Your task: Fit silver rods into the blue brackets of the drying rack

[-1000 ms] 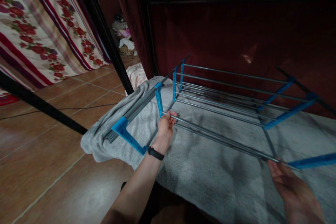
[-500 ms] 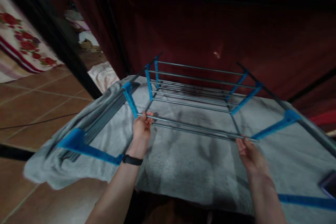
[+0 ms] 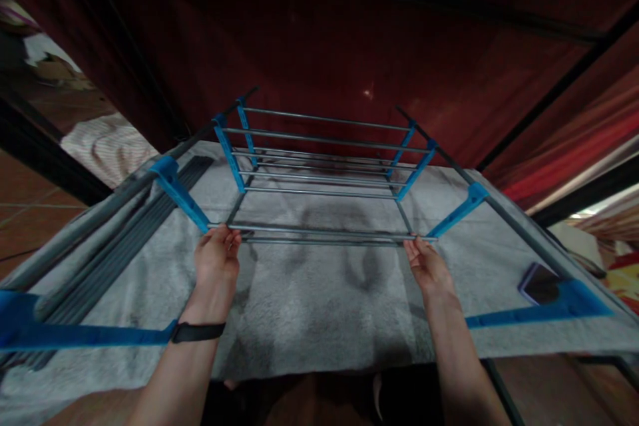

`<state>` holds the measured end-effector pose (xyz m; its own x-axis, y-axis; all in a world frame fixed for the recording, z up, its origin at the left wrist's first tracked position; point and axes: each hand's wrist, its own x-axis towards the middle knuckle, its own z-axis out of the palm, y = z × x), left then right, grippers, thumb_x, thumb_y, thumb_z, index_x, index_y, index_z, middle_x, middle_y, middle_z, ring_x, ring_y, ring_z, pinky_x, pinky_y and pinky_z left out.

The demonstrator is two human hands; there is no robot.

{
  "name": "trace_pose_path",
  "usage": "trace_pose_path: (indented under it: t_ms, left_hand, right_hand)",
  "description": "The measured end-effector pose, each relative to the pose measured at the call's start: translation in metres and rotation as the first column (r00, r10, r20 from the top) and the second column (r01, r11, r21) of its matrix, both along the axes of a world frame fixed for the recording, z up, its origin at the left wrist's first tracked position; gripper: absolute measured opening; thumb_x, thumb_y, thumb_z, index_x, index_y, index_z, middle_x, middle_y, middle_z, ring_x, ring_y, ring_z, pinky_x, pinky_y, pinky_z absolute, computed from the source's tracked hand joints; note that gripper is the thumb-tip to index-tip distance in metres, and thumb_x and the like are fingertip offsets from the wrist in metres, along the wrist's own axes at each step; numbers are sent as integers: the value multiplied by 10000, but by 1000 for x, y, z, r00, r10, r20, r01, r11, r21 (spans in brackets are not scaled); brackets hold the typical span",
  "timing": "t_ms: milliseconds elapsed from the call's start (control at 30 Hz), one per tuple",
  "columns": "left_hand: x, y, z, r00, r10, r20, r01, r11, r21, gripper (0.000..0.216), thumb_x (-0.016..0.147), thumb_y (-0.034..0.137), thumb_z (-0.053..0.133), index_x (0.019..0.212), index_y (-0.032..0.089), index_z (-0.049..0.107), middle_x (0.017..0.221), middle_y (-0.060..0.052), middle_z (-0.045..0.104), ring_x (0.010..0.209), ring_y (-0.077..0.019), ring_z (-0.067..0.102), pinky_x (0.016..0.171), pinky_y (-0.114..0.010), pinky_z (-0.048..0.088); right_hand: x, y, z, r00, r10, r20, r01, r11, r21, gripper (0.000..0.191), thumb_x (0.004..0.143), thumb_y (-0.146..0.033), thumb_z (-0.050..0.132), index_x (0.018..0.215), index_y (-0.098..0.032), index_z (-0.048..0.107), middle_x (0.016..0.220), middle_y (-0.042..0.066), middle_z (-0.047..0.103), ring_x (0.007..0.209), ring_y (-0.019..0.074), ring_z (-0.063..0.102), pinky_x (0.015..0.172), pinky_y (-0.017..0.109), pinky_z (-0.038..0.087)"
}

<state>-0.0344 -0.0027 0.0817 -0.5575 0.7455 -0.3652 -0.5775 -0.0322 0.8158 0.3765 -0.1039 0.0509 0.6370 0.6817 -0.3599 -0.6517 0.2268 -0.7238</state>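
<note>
A person's left hand point(image 3: 218, 249) and right hand point(image 3: 425, 263) pinch opposite ends of a slim metal rod point(image 3: 319, 232) stretched between them, beside blue brackets at left point(image 3: 184, 196) and right point(image 3: 456, 211); whether its ends are seated cannot be told. The soft grey blanket point(image 3: 309, 306) beneath could let the frame rock, and uneven pressure might splay the brackets, springing loose the crossbars point(image 3: 324, 140) beyond the hands. A phone-like object point(image 3: 538, 283), right of the right hand, risks a knock should the frame slide.
</note>
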Motion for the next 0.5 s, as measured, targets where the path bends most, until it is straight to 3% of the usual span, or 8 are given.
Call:
trace_pose_path:
  t_ms: [300,400,500]
  left_hand:
    - [-8,4,-15,996,38,-77,-41,999,-36,142,803,84,664,789,169,551,699,43,588,637,-93,580,605,-204,445]
    - [-16,2,-20,953,208,-220,-225,973,-57,248,736,70,708,839,190,516,731,69,544,651,-89,548,646,-220,437]
    - [-22,1,-22,880,367,-301,-376,926,30,305,715,15,679,906,203,534,803,69,532,763,-94,565,794,-245,463]
  right_hand:
    - [-2,1,4,1000,-15,24,16,999,-29,224,778,-7,712,718,-177,581,746,-40,688,729,73,692,816,248,622]
    - [4,-1,0,999,4,33,-3,1000,-27,204,786,-1,682,740,-179,594,773,-38,684,747,74,693,828,253,621]
    - [14,-1,-11,999,-4,41,7,997,-82,221,796,27,611,717,-179,592,784,-30,670,762,73,695,835,230,611]
